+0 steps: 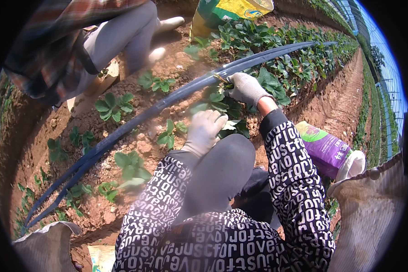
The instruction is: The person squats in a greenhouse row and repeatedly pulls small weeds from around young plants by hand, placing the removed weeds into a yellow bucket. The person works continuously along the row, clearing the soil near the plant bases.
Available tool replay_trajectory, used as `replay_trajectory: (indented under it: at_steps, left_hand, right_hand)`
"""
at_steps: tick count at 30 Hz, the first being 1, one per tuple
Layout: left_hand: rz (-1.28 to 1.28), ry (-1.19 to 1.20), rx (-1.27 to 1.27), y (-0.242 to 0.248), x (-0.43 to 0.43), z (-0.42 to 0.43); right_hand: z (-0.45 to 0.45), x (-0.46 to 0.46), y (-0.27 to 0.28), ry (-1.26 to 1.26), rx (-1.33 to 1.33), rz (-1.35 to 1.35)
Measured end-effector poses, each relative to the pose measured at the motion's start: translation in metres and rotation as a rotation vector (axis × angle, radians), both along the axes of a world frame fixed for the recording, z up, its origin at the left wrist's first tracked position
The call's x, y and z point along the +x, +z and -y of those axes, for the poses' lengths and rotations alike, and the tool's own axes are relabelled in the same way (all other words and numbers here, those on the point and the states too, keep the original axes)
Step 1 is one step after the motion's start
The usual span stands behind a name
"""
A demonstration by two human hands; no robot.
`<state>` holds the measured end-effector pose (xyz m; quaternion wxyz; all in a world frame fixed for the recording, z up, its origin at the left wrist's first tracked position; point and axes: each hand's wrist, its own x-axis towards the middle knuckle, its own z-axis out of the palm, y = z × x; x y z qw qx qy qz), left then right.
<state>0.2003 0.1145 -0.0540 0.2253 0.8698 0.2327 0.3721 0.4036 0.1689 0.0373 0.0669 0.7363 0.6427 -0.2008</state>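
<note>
My right hand [246, 89], in a pale knit glove, is closed around thin strawberry stalks [221, 79] beside the black drip hose [176, 98]. Green strawberry leaves [270, 81] spread under and beyond that hand. Nearer to me, my left hand [205, 131], gloved too and slightly blurred, is by my knee with its fingers curled. A pale leaf [231, 124] lies just right of it; whether the fingers grip anything is hidden. Small strawberry plants [114, 107] grow from the reddish soil [144, 146] to the left.
Across the bed crouches another person [122, 34] in a plaid top. A yellow-green sack [217, 15] stands at the far side. To my right lies a purple sack [326, 149] in the furrow. Dense strawberry plants [292, 64] run along the bed into the distance.
</note>
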Motion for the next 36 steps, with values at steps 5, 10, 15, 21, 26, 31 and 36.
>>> replay_trajectory:
  at_steps: [5,10,15,21,26,31,36]
  left_hand:
    - [0.014,0.005,0.017,-0.004,0.002,-0.001]
    - [-0.02,0.028,0.036,-0.006,0.001,0.0]
    - [0.141,0.005,-0.126,0.003,0.005,-0.004]
    - [0.329,0.318,-1.199,0.012,0.007,-0.035]
    - [0.471,0.264,-1.353,0.009,0.007,-0.055]
    - [0.497,0.215,-1.308,0.005,0.005,-0.054]
    - [0.528,0.191,-1.308,0.001,0.005,-0.058]
  right_hand:
    - [0.003,-0.012,-0.008,0.117,0.105,0.06]
    - [-0.002,-0.054,-0.009,0.105,0.275,0.038]
    - [-0.038,-0.048,0.033,-0.166,0.771,-0.333]
    - [0.06,0.023,0.038,-0.212,0.884,-0.036]
    - [0.152,0.034,0.007,-0.489,0.717,-0.35]
    - [0.152,-0.009,-0.006,-0.199,0.38,-0.238]
    - [0.107,-0.032,-0.002,0.035,0.12,0.043]
